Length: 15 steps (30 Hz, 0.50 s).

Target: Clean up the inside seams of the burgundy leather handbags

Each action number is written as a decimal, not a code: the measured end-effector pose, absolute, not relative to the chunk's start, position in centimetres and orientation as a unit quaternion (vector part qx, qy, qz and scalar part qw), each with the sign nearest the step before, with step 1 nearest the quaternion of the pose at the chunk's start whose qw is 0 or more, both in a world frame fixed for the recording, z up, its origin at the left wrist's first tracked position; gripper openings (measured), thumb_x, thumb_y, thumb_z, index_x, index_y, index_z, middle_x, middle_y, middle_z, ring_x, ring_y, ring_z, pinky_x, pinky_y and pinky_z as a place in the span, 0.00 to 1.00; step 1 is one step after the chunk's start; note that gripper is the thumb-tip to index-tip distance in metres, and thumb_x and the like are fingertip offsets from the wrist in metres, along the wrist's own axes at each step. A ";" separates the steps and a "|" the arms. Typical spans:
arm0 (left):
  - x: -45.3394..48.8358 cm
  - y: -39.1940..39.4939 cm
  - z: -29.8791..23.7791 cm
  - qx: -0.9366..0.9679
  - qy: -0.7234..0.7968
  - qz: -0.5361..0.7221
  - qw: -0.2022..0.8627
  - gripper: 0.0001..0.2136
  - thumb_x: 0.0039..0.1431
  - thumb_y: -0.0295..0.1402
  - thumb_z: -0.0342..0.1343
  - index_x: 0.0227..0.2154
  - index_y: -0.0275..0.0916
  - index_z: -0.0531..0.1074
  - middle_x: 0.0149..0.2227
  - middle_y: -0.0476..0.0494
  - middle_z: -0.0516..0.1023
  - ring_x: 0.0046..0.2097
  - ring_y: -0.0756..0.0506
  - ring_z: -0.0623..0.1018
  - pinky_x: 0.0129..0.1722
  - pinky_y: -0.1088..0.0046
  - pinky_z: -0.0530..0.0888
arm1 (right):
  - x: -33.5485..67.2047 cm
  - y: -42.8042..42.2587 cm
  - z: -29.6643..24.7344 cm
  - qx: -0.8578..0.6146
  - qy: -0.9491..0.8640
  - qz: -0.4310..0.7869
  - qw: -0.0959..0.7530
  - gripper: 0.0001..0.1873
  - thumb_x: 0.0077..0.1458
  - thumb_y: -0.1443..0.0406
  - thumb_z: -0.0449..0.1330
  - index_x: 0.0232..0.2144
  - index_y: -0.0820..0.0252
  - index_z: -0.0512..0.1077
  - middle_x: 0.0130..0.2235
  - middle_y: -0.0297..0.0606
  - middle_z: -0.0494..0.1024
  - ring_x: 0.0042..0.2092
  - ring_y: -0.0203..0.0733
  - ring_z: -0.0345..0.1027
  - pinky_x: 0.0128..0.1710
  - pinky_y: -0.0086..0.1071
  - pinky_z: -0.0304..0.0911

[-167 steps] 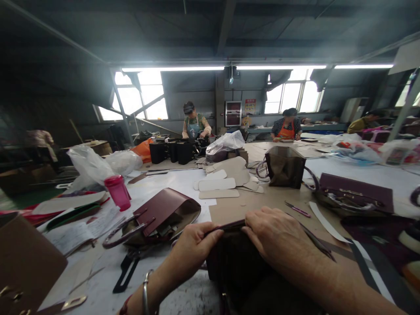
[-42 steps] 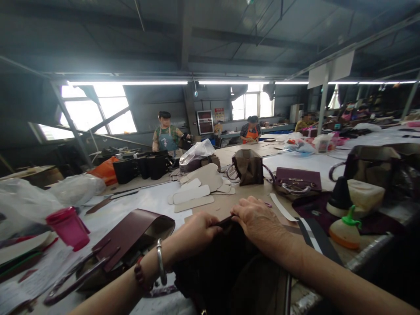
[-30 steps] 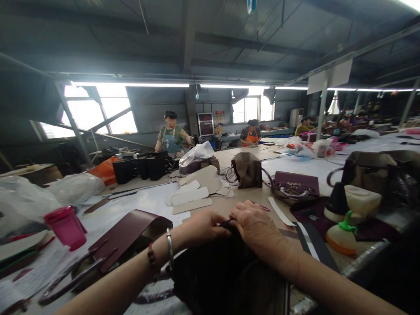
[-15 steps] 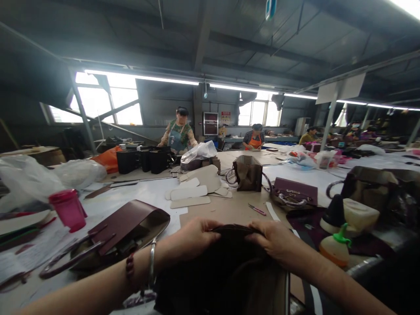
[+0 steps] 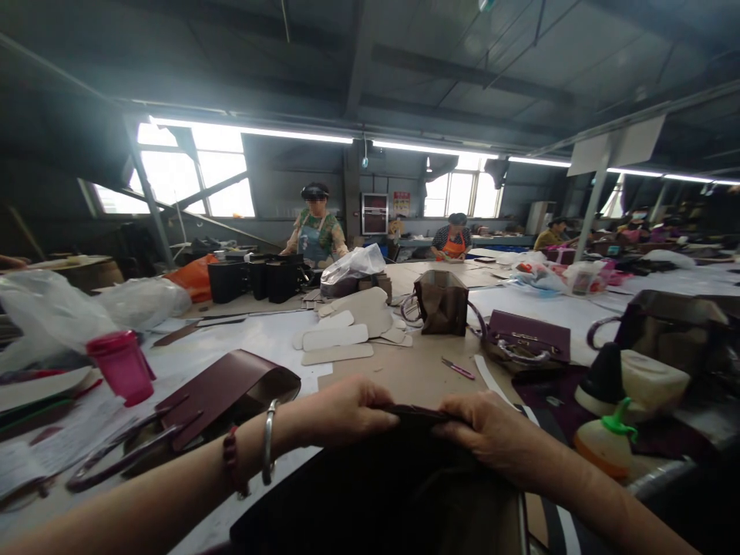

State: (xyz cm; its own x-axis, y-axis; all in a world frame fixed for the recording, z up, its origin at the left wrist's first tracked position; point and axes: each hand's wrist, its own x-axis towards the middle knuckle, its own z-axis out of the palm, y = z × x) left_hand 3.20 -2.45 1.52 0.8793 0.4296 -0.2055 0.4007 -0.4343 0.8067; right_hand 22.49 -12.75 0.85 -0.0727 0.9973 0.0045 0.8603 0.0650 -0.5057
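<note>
A dark brown handbag (image 5: 398,486) is right in front of me, its shadowed inside facing up. My left hand (image 5: 361,412) pinches its top rim between thumb and fingers. A short way to the right along the same rim, my right hand (image 5: 477,424) grips it too. The bag's lower part runs out of the picture. Left of my forearm lies a maroon handbag (image 5: 225,393) on its side with its handles toward me. Beyond my hands a pink-handled cutter (image 5: 459,368) rests on the brown board (image 5: 398,378).
Pale cut pieces (image 5: 335,337) are piled ahead. An open brown bag (image 5: 442,304) and a maroon flap bag (image 5: 529,335) stand behind. A green-nozzled glue bottle (image 5: 607,443) is at right, a pink cup (image 5: 121,366) at left. Across the table a co-worker (image 5: 315,231) stands by black bags (image 5: 280,277).
Both hands keep hold of the rim and its edge sits slightly lower. The bag's dark side spreads further left below my left wrist. My view has shifted slightly left.
</note>
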 end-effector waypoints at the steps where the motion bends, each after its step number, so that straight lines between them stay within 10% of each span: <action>1: 3.3 -2.4 1.3 0.843 0.239 0.020 0.482 0.15 0.51 0.39 0.47 0.36 0.36 0.72 0.24 0.50 0.71 0.23 0.54 0.63 0.22 0.81 0.60 | 22.5 -12.7 0.8 -0.659 -0.707 0.186 0.178 0.11 0.49 0.61 0.50 0.24 0.60 0.69 0.20 0.30 0.67 0.24 0.32 0.58 0.22 0.23 0.50; 7: 4.4 -2.4 0.4 0.858 0.239 0.079 0.447 0.16 0.53 0.39 0.44 0.37 0.37 0.72 0.30 0.49 0.74 0.28 0.50 0.68 0.27 0.79 0.64 | 22.4 -12.1 1.1 -0.677 -0.702 0.149 0.163 0.08 0.49 0.63 0.52 0.27 0.59 0.69 0.25 0.33 0.72 0.27 0.35 0.64 0.26 0.25 0.55; 12: 5.2 -2.1 0.3 0.868 0.313 0.126 0.365 0.13 0.50 0.34 0.44 0.27 0.32 0.72 0.24 0.47 0.73 0.26 0.50 0.68 0.24 0.78 0.62 | 19.4 -13.8 0.6 -0.634 -0.748 -0.136 0.143 0.11 0.47 0.66 0.56 0.36 0.59 0.68 0.37 0.43 0.73 0.41 0.48 0.64 0.40 0.36 0.56; 15: 5.3 -2.0 0.6 0.862 0.337 0.116 0.361 0.13 0.50 0.33 0.44 0.27 0.32 0.73 0.23 0.47 0.72 0.25 0.50 0.67 0.24 0.78 0.62 | 18.4 -15.6 -2.0 -0.509 -0.850 -0.113 0.073 0.08 0.50 0.68 0.53 0.31 0.52 0.70 0.31 0.34 0.76 0.33 0.41 0.68 0.33 0.31 0.59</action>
State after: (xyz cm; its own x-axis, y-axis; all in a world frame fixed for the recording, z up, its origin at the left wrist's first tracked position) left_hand 5.26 -1.96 0.63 0.7454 0.6652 -0.0437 0.4982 -0.5123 0.6995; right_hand 18.43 -15.63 -2.01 -0.4711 0.8493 0.2384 0.8820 0.4562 0.1178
